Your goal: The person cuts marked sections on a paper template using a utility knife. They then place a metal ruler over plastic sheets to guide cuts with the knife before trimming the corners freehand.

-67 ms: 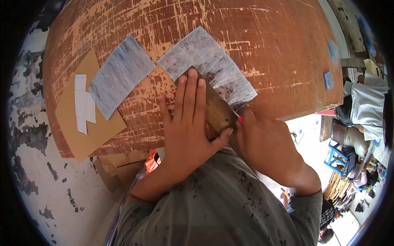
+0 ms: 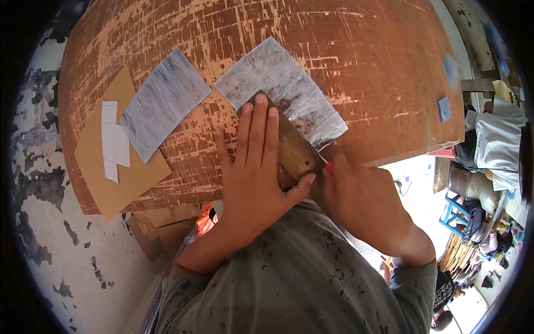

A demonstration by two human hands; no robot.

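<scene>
My left hand (image 2: 250, 172) lies flat, fingers stretched out, pressing down a dark brown straight-edged plate (image 2: 297, 150). Under that plate is a mottled grey sheet (image 2: 283, 69), its far part showing and its near part covered. Closed around a red-handled knife (image 2: 329, 167), my right hand (image 2: 361, 195) rests at the plate's lower right corner. A thin piece of the blade shows at the plate's edge, beside the sheet's right corner; most of the tool is hidden in my fingers.
The scratched brown tabletop (image 2: 384, 61) carries another grey sheet (image 2: 164, 106), overlapping tan cardboard (image 2: 92, 147) with white paper pieces (image 2: 115, 146) on it. A small blue-grey scrap (image 2: 444, 109) lies near the right edge. Beyond it are a blue stool (image 2: 455, 214) and a person in a light shirt (image 2: 500, 145).
My right hand and the red handle have shifted slightly right and toward me. My left hand, the plate and the sheets look the same.
</scene>
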